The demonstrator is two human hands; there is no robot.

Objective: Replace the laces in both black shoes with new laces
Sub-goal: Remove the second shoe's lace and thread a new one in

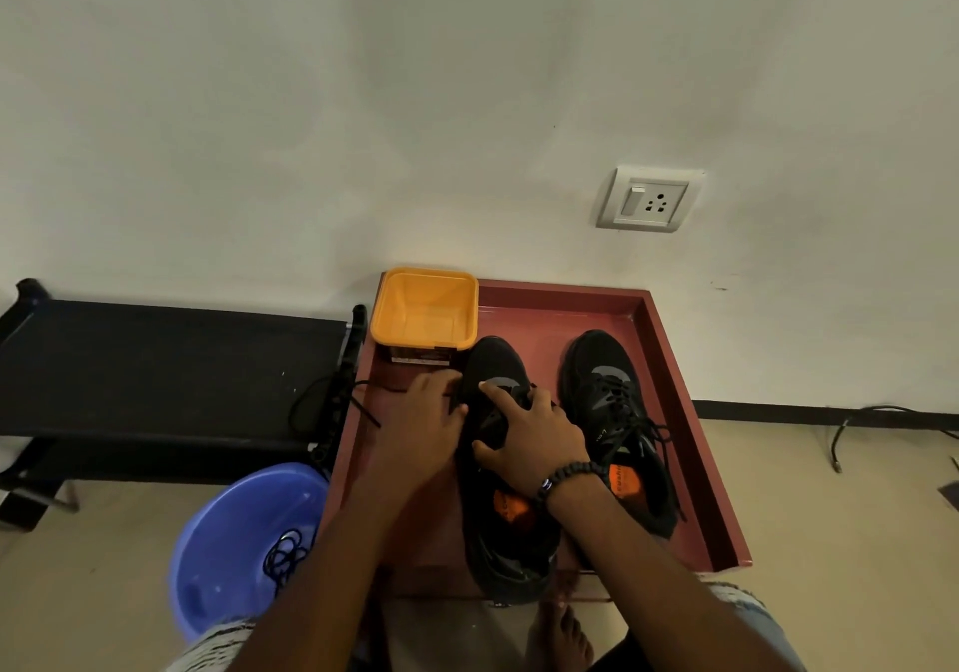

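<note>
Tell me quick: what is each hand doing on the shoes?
Left hand: pinches the black lace at the left shoe.
Right hand: spread fingers press on the left shoe, gripping nothing.

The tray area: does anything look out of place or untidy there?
Yes. A black lace trails from the left shoe over the red tray's left edge onto the black bench.
</note>
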